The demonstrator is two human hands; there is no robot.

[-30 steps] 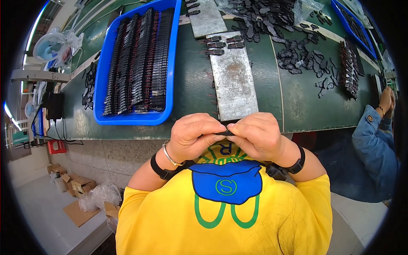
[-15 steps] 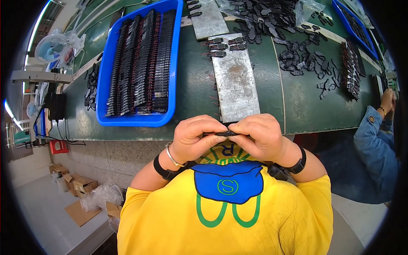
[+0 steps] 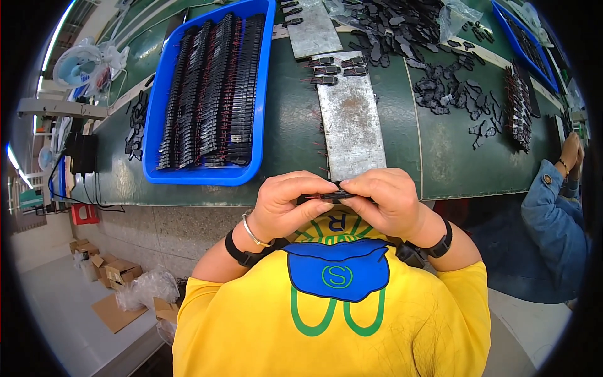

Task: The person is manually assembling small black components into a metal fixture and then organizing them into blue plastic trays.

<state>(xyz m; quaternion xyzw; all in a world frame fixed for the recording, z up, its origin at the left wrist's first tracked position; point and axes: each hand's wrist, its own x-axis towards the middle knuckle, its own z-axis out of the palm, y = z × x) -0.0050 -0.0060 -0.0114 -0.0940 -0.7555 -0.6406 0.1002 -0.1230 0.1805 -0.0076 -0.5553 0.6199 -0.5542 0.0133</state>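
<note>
Between my two hands, just off the table's near edge, is a small black plastic part with thin red wires [image 3: 333,195]. My left hand [image 3: 290,202] pinches its left end between thumb and fingers. The thumb and forefinger of my right hand [image 3: 384,200] close on its other end. My fingers cover most of the part, so its exact kind stays hidden. Right beyond my hands lies a scuffed metal plate [image 3: 352,125]. Several small black parts with red leads [image 3: 325,80] rest at that plate's far end.
A blue tray [image 3: 147,151] packed with rows of black wired parts stands left on the green table [image 3: 289,125]. Loose flat black pieces [image 3: 455,85] spread over the far right. A second metal plate [image 3: 312,31] lies beyond. At right sits a person in a denim sleeve [image 3: 548,201].
Both hands stay together and keep their grip. The black part has tilted slightly between my fingers, with more of its red wire showing. The whole view has shifted a little.
</note>
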